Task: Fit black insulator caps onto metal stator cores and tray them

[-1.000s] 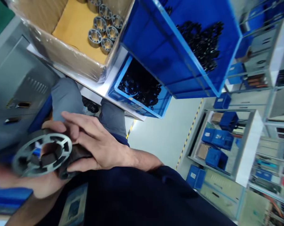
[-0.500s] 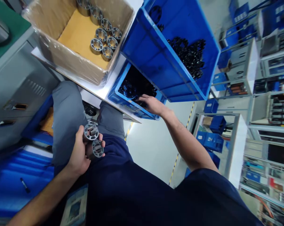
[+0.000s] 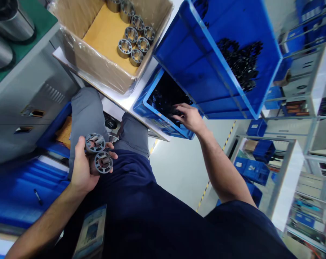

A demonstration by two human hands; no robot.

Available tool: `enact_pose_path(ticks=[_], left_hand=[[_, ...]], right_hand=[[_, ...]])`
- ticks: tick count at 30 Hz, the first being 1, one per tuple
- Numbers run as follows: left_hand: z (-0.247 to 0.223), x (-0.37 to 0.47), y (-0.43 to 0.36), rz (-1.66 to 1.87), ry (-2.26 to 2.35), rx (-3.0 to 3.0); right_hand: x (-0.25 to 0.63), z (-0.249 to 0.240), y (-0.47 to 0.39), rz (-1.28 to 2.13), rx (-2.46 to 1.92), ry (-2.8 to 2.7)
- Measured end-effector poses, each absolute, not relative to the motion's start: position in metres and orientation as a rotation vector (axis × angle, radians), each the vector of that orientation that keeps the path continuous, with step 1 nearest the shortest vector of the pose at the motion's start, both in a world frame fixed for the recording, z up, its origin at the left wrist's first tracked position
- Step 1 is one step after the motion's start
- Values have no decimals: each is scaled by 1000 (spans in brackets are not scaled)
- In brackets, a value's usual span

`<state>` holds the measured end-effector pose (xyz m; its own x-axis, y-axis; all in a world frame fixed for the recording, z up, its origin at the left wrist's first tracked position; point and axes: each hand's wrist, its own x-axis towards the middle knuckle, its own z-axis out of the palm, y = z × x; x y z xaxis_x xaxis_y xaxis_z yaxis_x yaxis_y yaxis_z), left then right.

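Nearest to me, the left hand (image 3: pixel 84 171) cradles two slotted metal rings (image 3: pixel 103 162), side by side and seemingly touching, thumb on one side and fingertips showing past the other. I judge a sure, light grip best here, with the end faces clear of the fingers so neither rim knocks the other. Farther out, to the right of that hand, the right hand (image 3: pixel 191 117) reaches into a small blue bin (image 3: pixel 164 120), fingers bent at a heap of black parts (image 3: pixel 163 95); whether they pinch one I cannot tell. I would pick by fingertip and lift straight up past the bin's wall, since the parts look apt to tangle. Ahead and to the right hand's left, a carton (image 3: pixel 98 66) on the worktop (image 3: pixel 127 101) holds further rings (image 3: pixel 132 35). Just beyond that hand stands a large blue bin (image 3: pixel 190 72), more black pieces (image 3: pixel 241 63) inside.
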<state>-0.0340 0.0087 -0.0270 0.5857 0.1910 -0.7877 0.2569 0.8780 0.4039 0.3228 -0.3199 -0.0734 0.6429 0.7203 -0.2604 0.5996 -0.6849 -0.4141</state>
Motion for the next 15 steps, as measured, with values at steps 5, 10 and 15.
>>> enact_pose_path(ticks=[5,10,15], left_hand=[[-17,-24,10,38,887,688],[-17,-22,-1,147,653,883],[-12,-26,-16,124,598,951]], right_hand=[[304,-56,-324,253,-2567,-812],[233,-27,-276,179,-2213,-753],[151,9,-187,257,-1645,-1072]])
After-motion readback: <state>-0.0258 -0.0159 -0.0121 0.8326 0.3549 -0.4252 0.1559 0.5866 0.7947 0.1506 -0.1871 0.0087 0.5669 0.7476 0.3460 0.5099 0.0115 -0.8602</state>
